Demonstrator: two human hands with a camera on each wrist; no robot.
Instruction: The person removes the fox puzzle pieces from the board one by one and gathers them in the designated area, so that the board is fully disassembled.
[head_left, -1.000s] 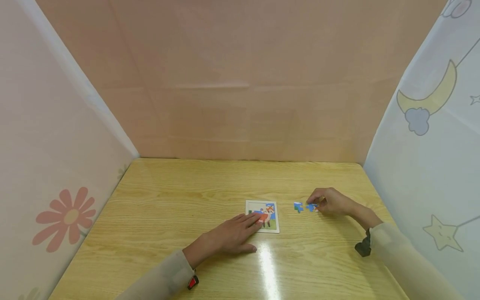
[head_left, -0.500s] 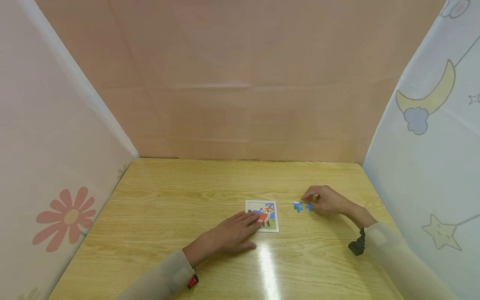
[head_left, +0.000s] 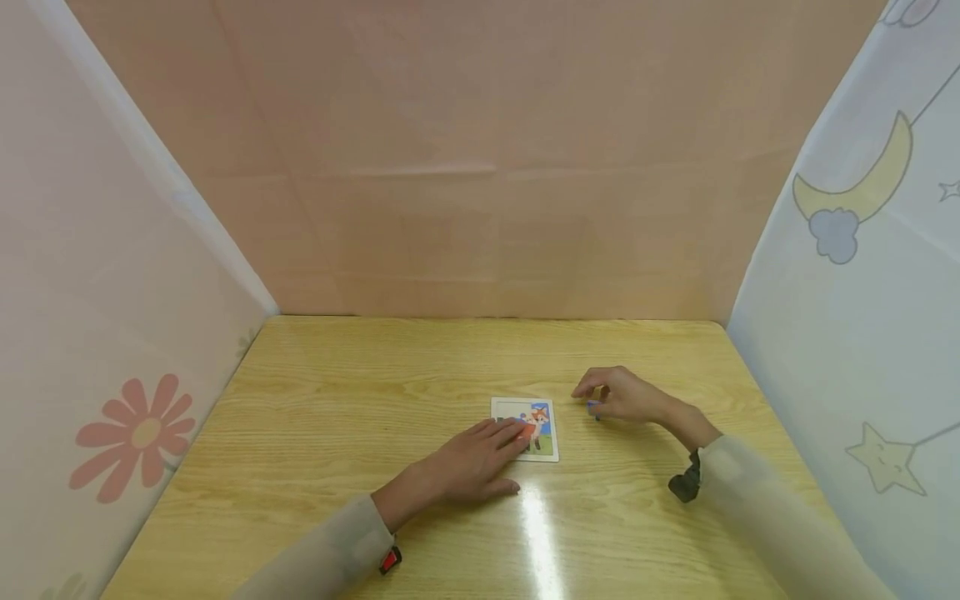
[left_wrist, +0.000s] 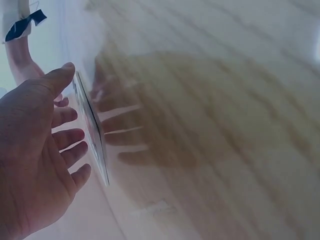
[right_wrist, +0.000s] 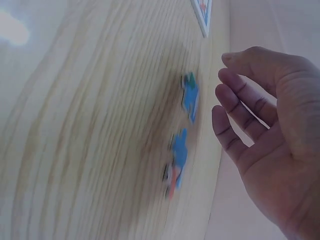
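My left hand [head_left: 478, 467] lies outstretched on a framed animal jigsaw [head_left: 542, 423], lower centre, my right hand [head_left: 626, 398] hovers relaxed, unclenched, over loose puzzle pieces [right_wrist: 190, 100], centre right

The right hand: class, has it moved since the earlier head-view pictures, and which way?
Yes. In the head view, the right hand has moved to the person's left, closer to the puzzle tray.

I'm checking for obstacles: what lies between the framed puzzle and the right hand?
Only bare tabletop shows between the framed puzzle and the right hand in the head view.
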